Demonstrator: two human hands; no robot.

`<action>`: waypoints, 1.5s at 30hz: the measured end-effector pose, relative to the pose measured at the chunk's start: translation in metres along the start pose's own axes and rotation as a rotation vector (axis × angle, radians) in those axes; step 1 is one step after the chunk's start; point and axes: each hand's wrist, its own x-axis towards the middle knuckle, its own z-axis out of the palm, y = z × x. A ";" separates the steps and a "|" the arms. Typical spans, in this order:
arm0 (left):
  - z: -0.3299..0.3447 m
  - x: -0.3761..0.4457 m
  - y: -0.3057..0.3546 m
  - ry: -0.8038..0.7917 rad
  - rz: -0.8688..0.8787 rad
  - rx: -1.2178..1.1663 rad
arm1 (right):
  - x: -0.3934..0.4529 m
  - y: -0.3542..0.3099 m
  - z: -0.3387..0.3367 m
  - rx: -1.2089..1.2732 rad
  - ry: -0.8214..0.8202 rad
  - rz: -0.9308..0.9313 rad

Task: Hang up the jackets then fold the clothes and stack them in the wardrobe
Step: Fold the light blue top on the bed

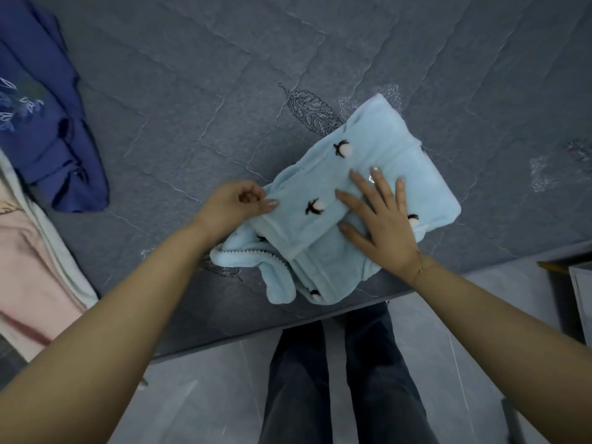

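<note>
A light blue fleece garment (400,149) with small black-and-white pompom figures lies partly folded near the front edge of the grey quilted bed (192,107). My left hand (234,206) pinches the folded edge on the garment's left side, fingers curled. My right hand (381,216) lies flat on top of the garment with straight, spread fingers, pressing it down. A zip edge of the garment hangs loose at its lower left.
A dark blue garment (48,123) with a white leaf print lies crumpled at the bed's left. A pink and white garment (28,267) lies below it at the left edge. My legs in dark jeans (336,379) stand on grey tiled floor. A pale box (579,290) is at the right.
</note>
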 end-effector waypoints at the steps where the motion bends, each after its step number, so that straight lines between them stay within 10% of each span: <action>1: -0.006 0.000 0.000 0.054 0.032 0.016 | 0.001 0.000 0.000 0.014 0.005 -0.012; 5: -0.010 0.003 -0.011 0.177 0.063 0.032 | 0.011 -0.015 0.014 -0.169 0.018 -0.020; 9: 0.003 0.011 -0.025 -0.019 -0.076 -0.021 | 0.019 -0.026 0.024 -0.361 -0.031 0.042; 17: 0.003 0.031 -0.036 0.009 -0.029 0.465 | -0.053 -0.032 0.015 -0.041 -0.093 -0.186; 25: 0.002 0.032 -0.036 -0.092 -0.134 0.169 | -0.087 -0.047 0.078 -0.439 -0.036 -0.118; 36: -0.004 -0.055 0.040 -0.472 -0.029 -0.326 | -0.078 -0.068 -0.088 0.944 0.132 0.435; 45: -0.034 -0.062 0.096 -0.233 -0.196 -0.549 | -0.004 -0.016 -0.153 1.239 -0.023 0.974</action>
